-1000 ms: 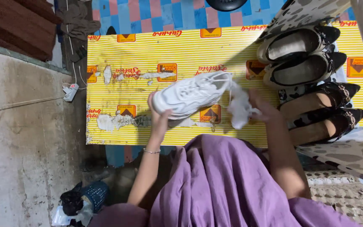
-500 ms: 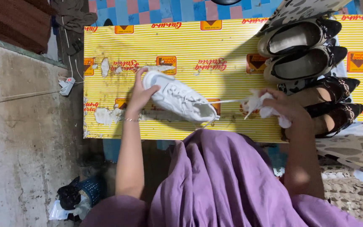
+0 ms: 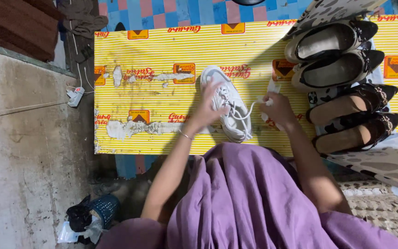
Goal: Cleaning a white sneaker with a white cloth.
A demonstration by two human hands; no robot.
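A white sneaker (image 3: 227, 107) lies on the yellow striped mat (image 3: 162, 55), just beyond the purple-draped lap (image 3: 245, 198), its length running from far to near. The left hand (image 3: 207, 109) is laid over the shoe's left side, fingers spread and pressing on the upper near the laces, which seems meant to keep the shoe from sliding on the mat. The right hand (image 3: 277, 108) is just right of the shoe, fingers closed around a crumpled white cloth (image 3: 271, 87) (only a corner of it sticks out on the far side of the fist); a loose lace reaches from the shoe toward that hand, though whether the fingers also pinch it I cannot tell. To the far right, two pairs of dark shoes (image 3: 342, 78) sit side by side, openings up. At the left, beyond the mat's edge, bare concrete floor (image 3: 24, 152) carries a white cable (image 3: 24, 109).
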